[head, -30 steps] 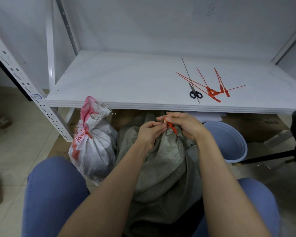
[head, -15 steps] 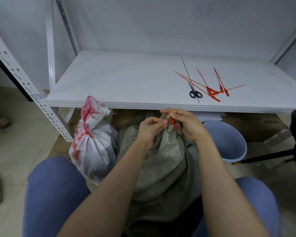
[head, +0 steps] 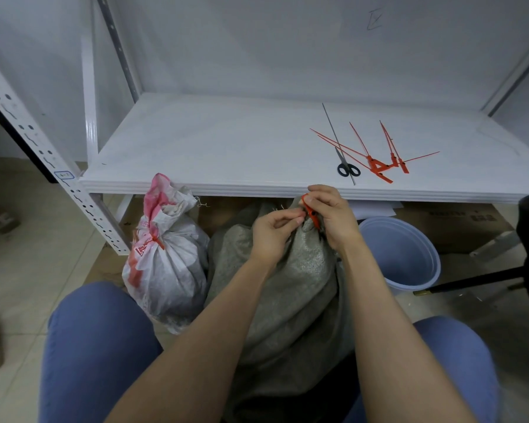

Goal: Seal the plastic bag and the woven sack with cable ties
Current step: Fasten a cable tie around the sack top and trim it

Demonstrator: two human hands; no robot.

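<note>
- While the left hand has kept to much the same spot over the last second, the right hand has lifted a little. The red cable tie between them now sits just under the front edge of the shelf.
- That small rise suggests the tie is being worked snug round the gathered neck of the woven sack. Sealing this sack looks under way rather than finished.
- The right hand's fingers are curled over the tie's thicker end and pinch it. The left hand pinches in from the other side, its fingertips touching the tie beside the right thumb.
- The fingers hide whether the tie's tail has passed through its head, so it may or may not be locked.
- The sack is grey-green and coarsely woven. It stands on the floor between the person's knees, below the shelf. Its mouth is bunched into a narrow neck at the hands, and its body is slumped and creased.
- The white bag, printed in red, leans against the sack's left side. Its neck is already cinched by a red tie, so that half of the task looks done.
- The spare cable ties and black-handled scissors lie on the shelf, apart from the hands. A pale blue bucket stands on the floor to the sack's right.
</note>
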